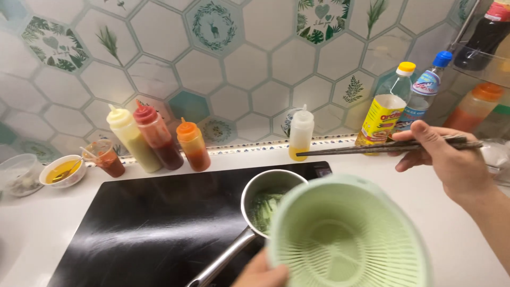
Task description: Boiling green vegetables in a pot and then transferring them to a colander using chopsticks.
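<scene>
— Holding the green strainer (348, 239) by its rim, the left hand (260, 272) keeps it tipped just in front of the pot (268, 199), its open mouth facing up at the camera. Does that look steady to you?

— Not very. Only part of that hand shows at the bottom edge, closed on the rim. A one-sided hold like that could let the strainer swing or drop onto the pot, I think.

— And the pot itself?

— It sits on the black cooktop (149, 223) with greens (265, 204) in it, its long handle (223, 260) pointing back toward the person, right beside the left hand. A bump from the strainer or the wrist could turn the pot and spill it.

— What about the right hand (451, 159)?

— It grips a pair of dark chopsticks (388, 147), up and to the right of the pot, tips pointing left toward the row of bottles behind the pot.

— Close to anything?

— The tips hang near the small squeeze bottle (301, 133) with yellow liquid at its bottom. A careless sweep might knock it over; I can't tell whether they touch it. The oil bottle (383, 109) behind the pot to the right stands just past the chopsticks too.

— Anything else?

— If the pot is hot, and I can't tell from here, steam or splashes could catch the left hand so near it.
</scene>
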